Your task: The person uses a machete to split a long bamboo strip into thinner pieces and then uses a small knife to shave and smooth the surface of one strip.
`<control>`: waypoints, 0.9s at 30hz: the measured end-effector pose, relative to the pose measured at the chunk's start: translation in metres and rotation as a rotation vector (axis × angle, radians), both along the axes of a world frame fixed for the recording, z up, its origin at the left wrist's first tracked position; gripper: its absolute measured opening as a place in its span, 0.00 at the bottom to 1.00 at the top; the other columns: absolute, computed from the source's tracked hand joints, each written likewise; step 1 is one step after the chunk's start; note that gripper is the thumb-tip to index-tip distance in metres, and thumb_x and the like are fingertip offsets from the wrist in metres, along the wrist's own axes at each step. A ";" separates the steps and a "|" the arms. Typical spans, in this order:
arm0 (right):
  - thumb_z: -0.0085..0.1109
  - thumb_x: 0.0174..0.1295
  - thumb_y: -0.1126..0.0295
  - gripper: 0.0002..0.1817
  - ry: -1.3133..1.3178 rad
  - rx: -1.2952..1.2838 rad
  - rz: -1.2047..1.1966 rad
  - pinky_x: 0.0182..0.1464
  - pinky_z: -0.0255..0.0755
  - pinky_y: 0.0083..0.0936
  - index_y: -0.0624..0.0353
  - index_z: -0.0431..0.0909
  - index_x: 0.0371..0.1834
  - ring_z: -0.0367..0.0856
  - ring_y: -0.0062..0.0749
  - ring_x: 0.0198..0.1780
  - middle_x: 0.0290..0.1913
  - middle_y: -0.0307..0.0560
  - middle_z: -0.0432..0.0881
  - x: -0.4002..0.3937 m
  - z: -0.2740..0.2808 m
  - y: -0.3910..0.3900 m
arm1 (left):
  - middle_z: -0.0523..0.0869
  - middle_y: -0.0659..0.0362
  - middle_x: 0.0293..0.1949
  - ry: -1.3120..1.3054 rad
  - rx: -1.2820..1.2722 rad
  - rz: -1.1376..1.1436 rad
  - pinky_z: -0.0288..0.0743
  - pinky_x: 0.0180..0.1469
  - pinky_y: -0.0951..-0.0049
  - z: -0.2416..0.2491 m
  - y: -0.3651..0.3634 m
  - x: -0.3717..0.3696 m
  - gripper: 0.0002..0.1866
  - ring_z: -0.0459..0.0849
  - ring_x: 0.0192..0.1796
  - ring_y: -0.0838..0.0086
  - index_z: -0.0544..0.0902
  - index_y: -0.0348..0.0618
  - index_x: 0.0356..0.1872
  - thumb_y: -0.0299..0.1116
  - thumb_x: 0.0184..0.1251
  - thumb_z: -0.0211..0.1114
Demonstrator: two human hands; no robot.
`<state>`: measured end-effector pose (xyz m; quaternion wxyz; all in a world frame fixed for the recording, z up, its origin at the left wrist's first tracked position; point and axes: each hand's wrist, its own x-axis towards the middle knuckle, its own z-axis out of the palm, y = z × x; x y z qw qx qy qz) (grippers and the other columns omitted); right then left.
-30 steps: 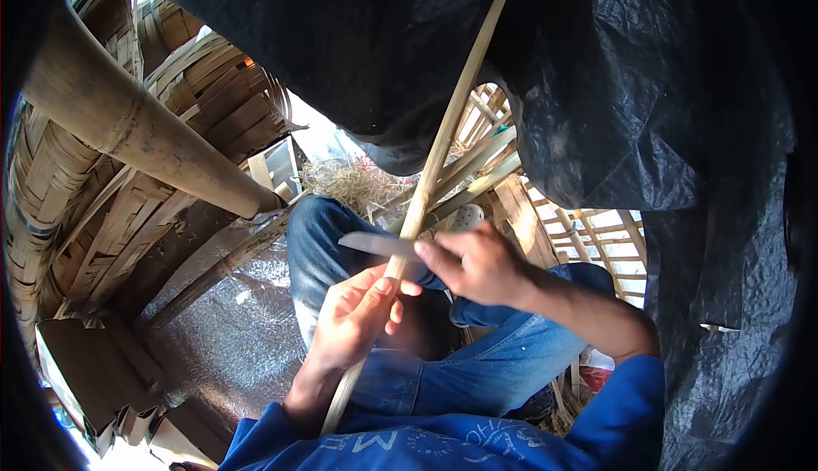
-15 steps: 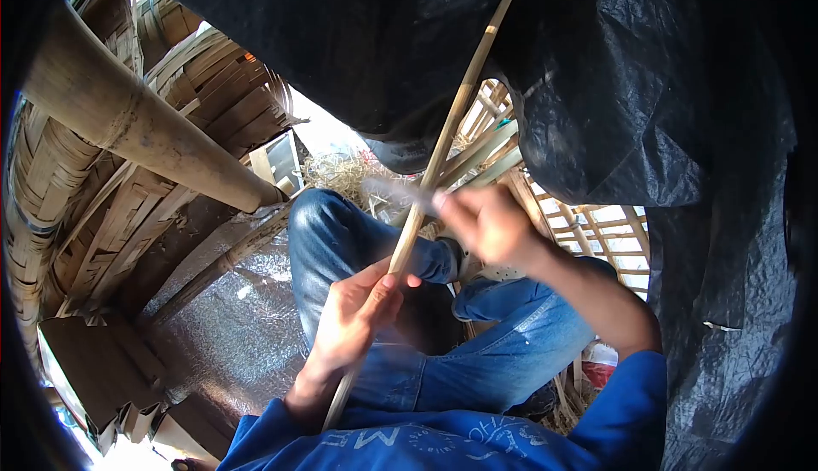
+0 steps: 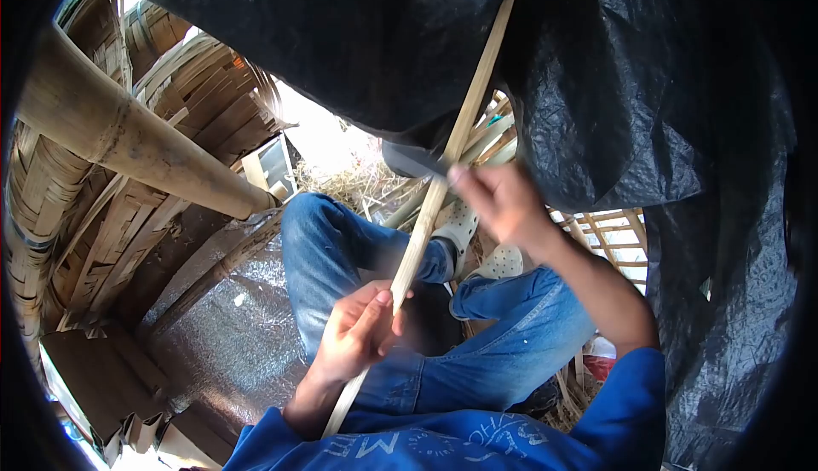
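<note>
A long pale bamboo strip (image 3: 443, 177) runs from my lap up to the top of the view, over my legs in blue jeans (image 3: 341, 241). My left hand (image 3: 358, 330) grips its lower part, thumb along the strip. My right hand (image 3: 503, 203) is higher up and holds a knife (image 3: 413, 157) whose flat blade lies across the strip, pointing left. The knife's handle is hidden inside my fist.
A thick bamboo pole (image 3: 128, 134) slants across the left, with woven bamboo baskets (image 3: 204, 105) behind it. Black plastic sheeting (image 3: 639, 88) hangs overhead and on the right. A bamboo lattice (image 3: 605, 232) and straw (image 3: 349, 181) lie beyond my feet in white clogs (image 3: 477, 245).
My right hand has pushed the knife up along the strip, away from my left hand. My left hand has slid a little lower on the strip.
</note>
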<state>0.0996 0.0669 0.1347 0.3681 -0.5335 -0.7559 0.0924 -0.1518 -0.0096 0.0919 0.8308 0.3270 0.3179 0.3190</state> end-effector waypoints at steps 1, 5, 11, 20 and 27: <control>0.47 0.73 0.55 0.26 0.172 -0.510 -0.167 0.17 0.54 0.23 0.63 0.78 0.22 0.63 0.14 0.15 0.10 0.33 0.66 0.007 0.009 -0.002 | 0.76 0.62 0.23 0.008 -0.012 0.000 0.57 0.13 0.86 0.001 -0.001 0.000 0.17 0.65 0.12 0.84 0.76 0.35 0.50 0.39 0.78 0.48; 0.50 0.72 0.58 0.25 -0.082 0.327 0.174 0.18 0.56 0.20 0.61 0.76 0.18 0.63 0.14 0.14 0.09 0.34 0.66 -0.026 -0.014 -0.026 | 0.76 0.63 0.23 0.009 -0.035 -0.006 0.58 0.14 0.87 0.012 0.003 0.008 0.16 0.64 0.13 0.86 0.76 0.35 0.50 0.38 0.78 0.48; 0.50 0.71 0.55 0.25 0.098 -0.515 -0.042 0.21 0.66 0.31 0.61 0.76 0.19 0.73 0.31 0.14 0.12 0.47 0.73 -0.011 0.011 -0.031 | 0.75 0.64 0.22 -0.009 -0.019 0.014 0.56 0.13 0.87 0.014 0.004 0.009 0.16 0.63 0.14 0.87 0.76 0.34 0.49 0.38 0.78 0.48; 0.54 0.68 0.59 0.22 -0.052 0.340 0.196 0.23 0.67 0.34 0.62 0.77 0.19 0.77 0.35 0.17 0.14 0.49 0.76 -0.038 -0.012 -0.028 | 0.75 0.63 0.22 0.005 -0.033 0.041 0.55 0.13 0.87 0.010 0.006 0.004 0.15 0.62 0.12 0.87 0.77 0.36 0.48 0.38 0.78 0.49; 0.52 0.71 0.58 0.26 0.027 0.443 0.196 0.16 0.55 0.28 0.62 0.72 0.15 0.63 0.20 0.12 0.09 0.41 0.65 -0.040 -0.022 -0.018 | 0.74 0.62 0.22 0.059 -0.058 -0.012 0.55 0.12 0.87 0.012 0.009 0.003 0.15 0.63 0.12 0.86 0.77 0.38 0.48 0.39 0.78 0.49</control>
